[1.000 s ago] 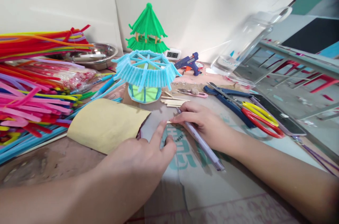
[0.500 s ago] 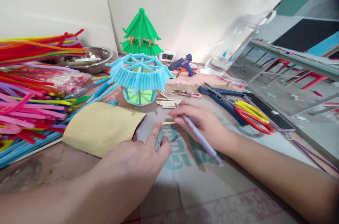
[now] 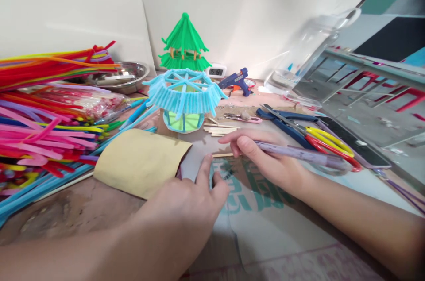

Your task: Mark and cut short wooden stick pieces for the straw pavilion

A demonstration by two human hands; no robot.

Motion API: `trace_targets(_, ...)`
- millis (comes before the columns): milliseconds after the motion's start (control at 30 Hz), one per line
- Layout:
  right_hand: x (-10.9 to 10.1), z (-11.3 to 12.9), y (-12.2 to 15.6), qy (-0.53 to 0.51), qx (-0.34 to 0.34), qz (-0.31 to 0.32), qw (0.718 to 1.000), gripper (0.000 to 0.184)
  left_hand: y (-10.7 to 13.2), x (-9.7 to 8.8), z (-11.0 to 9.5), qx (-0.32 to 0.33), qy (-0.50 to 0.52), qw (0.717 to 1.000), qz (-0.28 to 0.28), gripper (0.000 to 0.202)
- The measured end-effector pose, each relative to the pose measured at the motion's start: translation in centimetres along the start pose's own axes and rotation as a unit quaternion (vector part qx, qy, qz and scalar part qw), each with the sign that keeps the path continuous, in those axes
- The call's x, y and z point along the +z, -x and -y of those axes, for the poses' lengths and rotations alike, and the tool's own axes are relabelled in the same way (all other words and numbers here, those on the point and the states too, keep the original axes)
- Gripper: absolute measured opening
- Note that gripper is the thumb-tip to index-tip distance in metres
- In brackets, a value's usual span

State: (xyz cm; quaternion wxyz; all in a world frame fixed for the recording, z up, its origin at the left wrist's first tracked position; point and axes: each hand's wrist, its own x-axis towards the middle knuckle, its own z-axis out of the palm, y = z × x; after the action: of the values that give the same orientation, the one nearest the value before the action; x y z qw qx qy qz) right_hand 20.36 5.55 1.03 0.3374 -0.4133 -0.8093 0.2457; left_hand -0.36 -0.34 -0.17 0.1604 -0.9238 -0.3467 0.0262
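Observation:
In the middle of the head view, a thin wooden stick (image 3: 222, 155) lies on the printed sheet. My left hand (image 3: 195, 197) rests palm down, its index finger stretched to the left end of this stick and the thumb apart. What lies beneath its palm is hidden. My right hand (image 3: 265, 152) is closed around a purple pen (image 3: 299, 155) that points back to the right. Its fingertips are at the stick's right end. Just beyond are several short cut sticks (image 3: 221, 129). A curved yellowish sheet (image 3: 142, 161) stands beside my left hand.
Behind stand a blue pipe-cleaner pavilion (image 3: 186, 95) and a green-roofed one (image 3: 185, 40). A glue gun (image 3: 237, 81), small pink-handled snips (image 3: 244, 118), red-and-yellow pliers (image 3: 327, 141) and a phone (image 3: 358, 144) lie at back and right. Pipe cleaners (image 3: 43, 135) crowd the left.
My right hand has turned, swinging the pen from pointing down toward me to lying nearly level rightward. The left index finger stays at the stick's end. The whole view has shifted slightly.

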Motion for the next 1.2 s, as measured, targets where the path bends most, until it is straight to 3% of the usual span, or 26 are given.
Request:
trace_targets(200, 1.2, -0.6, -0.6, 0.059, -0.085, 0.034, 0.994, 0.015, 0.0, 0.1, -0.2, -0.026, 0.023, 0.999, -0.013, 0.041)
trace_targets(567, 1.4, -1.1, -0.4, 0.092, -0.092, 0.101, 0.986, 0.021, 0.0, -0.1, 0.1, -0.003, 0.036, 0.999, -0.023, 0.040)
trace_targets(800, 1.5, -1.1, -0.4, 0.100, -0.085, 0.093, 0.987, 0.022, 0.2, 0.1, 0.0, -0.003, 0.020, 0.999, -0.049, 0.044)
trace_targets(1200, 1.4, -1.2, -0.4, 0.096, -0.089, 0.094, 0.987, 0.019, 0.3, 0.1, -0.2, -0.018, 0.003, 0.999, -0.045, 0.051)
